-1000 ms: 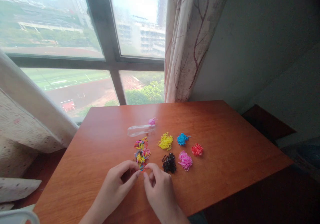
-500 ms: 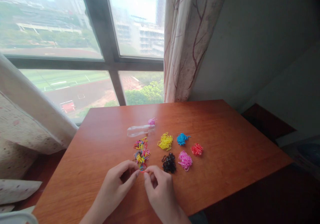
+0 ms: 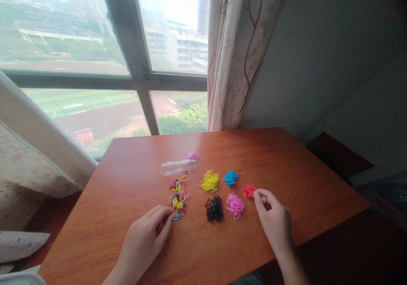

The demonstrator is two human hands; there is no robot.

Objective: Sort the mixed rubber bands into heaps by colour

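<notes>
At red bands; right hand

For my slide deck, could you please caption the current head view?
Right hand at the red elastic-band pile, left hand beside the mixed-colour elastic bands, over a wood-grain table.

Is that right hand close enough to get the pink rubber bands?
Probably yes. The right hand is at the red bands, right near the pink bands, and only a strip of table shows in between.
</notes>
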